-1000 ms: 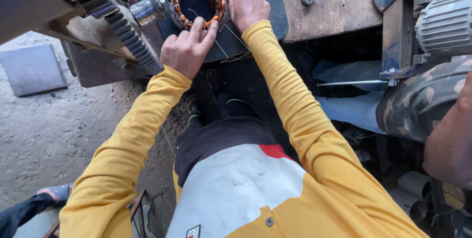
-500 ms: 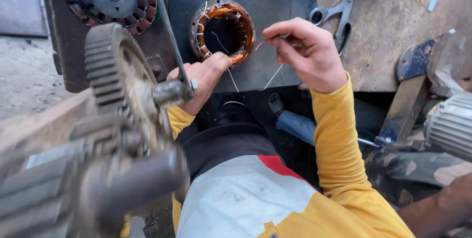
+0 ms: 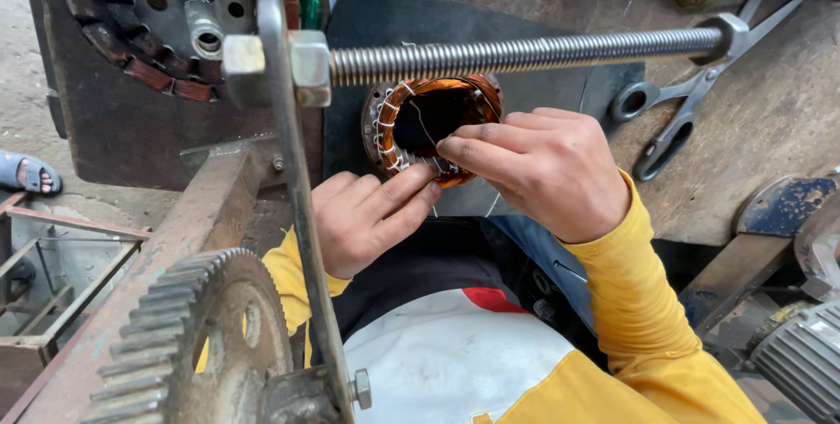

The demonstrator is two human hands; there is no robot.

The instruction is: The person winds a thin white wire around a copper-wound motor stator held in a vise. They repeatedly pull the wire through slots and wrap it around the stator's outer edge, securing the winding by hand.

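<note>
Both hands work at a copper-wound stator (image 3: 411, 118) lying on a dark mat (image 3: 560, 83) on the surface. The right hand (image 3: 547, 170) pinches a thin wire at the winding's lower rim; the left hand (image 3: 367, 218) rests loosely curled, fingertips (image 3: 427, 181) touching that rim. Scissors (image 3: 678, 109) lie beside the mat.

Two stators (image 3: 435, 126) (image 3: 166, 13), one scissors (image 3: 691, 100), one gear (image 3: 188, 345).
</note>
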